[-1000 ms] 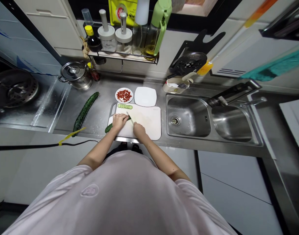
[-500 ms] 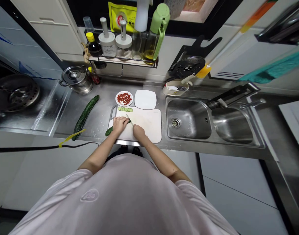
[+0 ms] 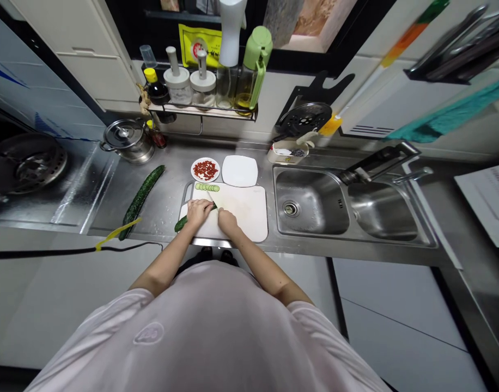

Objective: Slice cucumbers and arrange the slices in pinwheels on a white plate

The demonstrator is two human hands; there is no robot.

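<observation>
Knife point(image 3: 210, 196) slid slightly forward — hands point(image 3: 198, 212) point(image 3: 228, 222) hide its handle and the cucumber's point(image 3: 181, 223) middle.

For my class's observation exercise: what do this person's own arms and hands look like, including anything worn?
The left hand and right hand are ungloved, with no watch or bracelet visible. Bare forearms show below short, loose, pale pinkish-white fabric sleeves.

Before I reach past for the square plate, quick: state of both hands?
Left hand: closed over the cucumber on the cutting board, holding it.
Right hand: closed, holding the knife.
</observation>
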